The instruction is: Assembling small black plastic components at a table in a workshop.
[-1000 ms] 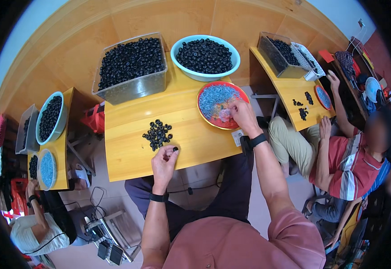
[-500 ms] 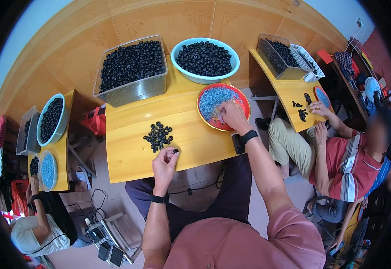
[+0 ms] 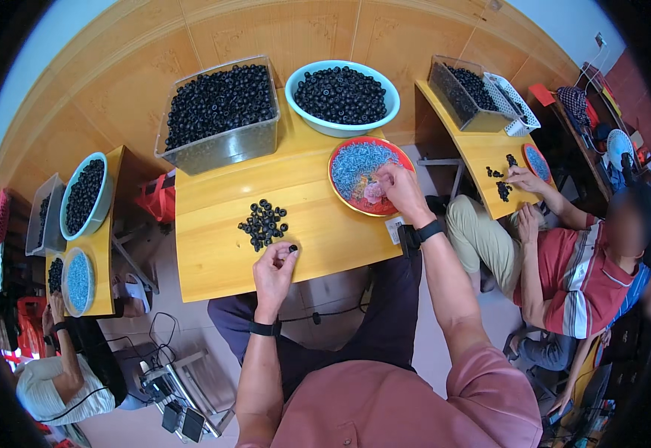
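Observation:
My left hand (image 3: pixel 273 275) is at the near edge of the yellow table, pinching one small black ring-like part (image 3: pixel 293 249) between thumb and fingertips. Just beyond it lies a loose pile of the same black parts (image 3: pixel 264 222). To the right, my right hand (image 3: pixel 402 188) is over a red dish (image 3: pixel 346 196) with a yellow rim. Its fingers are bunched together, and whatever is between them is too small to tell. Tiny blue pieces (image 3: pixel 358 162) heap up on the dish's far left side, and a flower pattern shows beside my fingertips.
At the table's back stand a clear bin (image 3: pixel 225 153) and a pale blue basin (image 3: pixel 396 112), both full of black parts. Side tables (image 3: pixel 104 276) (image 3: pixel 482 175) hold similar bins and dishes. One person works at the left, another (image 3: pixel 557 276) at the right.
My right hand has drawn back slightly to the right within the dish, uncovering more of the flower pattern. My left hand stays nearly in place with the black part.

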Demonstrator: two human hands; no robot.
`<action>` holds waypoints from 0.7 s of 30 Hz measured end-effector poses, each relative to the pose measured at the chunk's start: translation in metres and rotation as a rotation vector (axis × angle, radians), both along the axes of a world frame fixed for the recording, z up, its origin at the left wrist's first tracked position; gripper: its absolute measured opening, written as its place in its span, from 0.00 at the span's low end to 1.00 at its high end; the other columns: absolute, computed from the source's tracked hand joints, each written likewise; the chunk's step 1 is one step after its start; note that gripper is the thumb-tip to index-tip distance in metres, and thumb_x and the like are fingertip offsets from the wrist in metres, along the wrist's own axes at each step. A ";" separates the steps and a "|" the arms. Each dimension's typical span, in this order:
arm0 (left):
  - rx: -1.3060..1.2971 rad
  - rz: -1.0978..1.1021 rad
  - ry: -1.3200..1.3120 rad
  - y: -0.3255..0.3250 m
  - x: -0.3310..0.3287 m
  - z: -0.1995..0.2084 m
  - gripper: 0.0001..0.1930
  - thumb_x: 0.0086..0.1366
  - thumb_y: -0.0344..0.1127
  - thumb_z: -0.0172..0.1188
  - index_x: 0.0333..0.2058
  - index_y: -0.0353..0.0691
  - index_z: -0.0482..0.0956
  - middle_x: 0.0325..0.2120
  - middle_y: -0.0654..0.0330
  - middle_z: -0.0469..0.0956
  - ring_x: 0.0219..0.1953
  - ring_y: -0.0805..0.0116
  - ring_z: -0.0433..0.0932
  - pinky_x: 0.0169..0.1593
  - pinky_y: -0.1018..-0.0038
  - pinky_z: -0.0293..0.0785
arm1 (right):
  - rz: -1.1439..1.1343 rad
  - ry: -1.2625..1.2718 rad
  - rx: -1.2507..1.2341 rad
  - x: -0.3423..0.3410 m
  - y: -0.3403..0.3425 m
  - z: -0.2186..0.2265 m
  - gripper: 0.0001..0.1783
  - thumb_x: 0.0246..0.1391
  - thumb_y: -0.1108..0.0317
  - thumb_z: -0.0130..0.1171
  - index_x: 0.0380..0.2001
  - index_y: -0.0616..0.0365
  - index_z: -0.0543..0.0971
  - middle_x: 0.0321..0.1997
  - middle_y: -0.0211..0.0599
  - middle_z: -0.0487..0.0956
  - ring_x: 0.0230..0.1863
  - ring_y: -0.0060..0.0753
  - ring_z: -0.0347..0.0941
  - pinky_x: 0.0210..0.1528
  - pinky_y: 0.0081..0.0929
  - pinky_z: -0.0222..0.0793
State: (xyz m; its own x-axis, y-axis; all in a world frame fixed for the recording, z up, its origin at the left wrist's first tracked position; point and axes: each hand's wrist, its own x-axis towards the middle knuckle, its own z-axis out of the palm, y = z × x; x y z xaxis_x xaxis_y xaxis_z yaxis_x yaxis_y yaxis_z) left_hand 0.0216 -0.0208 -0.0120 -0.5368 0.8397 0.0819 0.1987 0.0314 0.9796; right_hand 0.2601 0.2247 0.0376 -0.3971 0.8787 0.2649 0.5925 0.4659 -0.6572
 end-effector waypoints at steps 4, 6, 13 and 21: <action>-0.026 0.000 -0.008 -0.001 -0.002 -0.004 0.10 0.63 0.27 0.68 0.43 0.33 0.82 0.29 0.63 0.83 0.31 0.80 0.76 0.36 0.79 0.74 | -0.067 -0.126 0.093 -0.002 0.002 0.001 0.08 0.55 0.75 0.60 0.37 0.62 0.85 0.36 0.49 0.85 0.38 0.48 0.83 0.44 0.39 0.77; -0.019 0.004 -0.006 -0.002 -0.003 -0.006 0.10 0.63 0.27 0.68 0.43 0.33 0.82 0.29 0.63 0.83 0.30 0.80 0.76 0.36 0.79 0.74 | -0.068 -0.153 0.076 -0.010 0.004 -0.001 0.08 0.54 0.74 0.60 0.36 0.62 0.85 0.36 0.49 0.85 0.39 0.50 0.82 0.44 0.40 0.77; 0.006 -0.005 -0.031 -0.001 -0.001 -0.005 0.10 0.63 0.27 0.68 0.42 0.33 0.82 0.28 0.62 0.83 0.30 0.80 0.76 0.35 0.80 0.73 | -0.047 -0.319 0.167 -0.021 0.022 -0.015 0.06 0.52 0.73 0.61 0.32 0.58 0.86 0.33 0.49 0.85 0.38 0.53 0.82 0.44 0.46 0.76; 0.007 -0.004 0.000 0.000 -0.001 -0.006 0.09 0.63 0.28 0.68 0.42 0.33 0.82 0.28 0.62 0.83 0.30 0.80 0.76 0.34 0.80 0.72 | -0.063 -0.354 0.132 -0.020 0.020 -0.013 0.07 0.50 0.72 0.61 0.30 0.57 0.86 0.33 0.49 0.85 0.38 0.54 0.82 0.45 0.47 0.76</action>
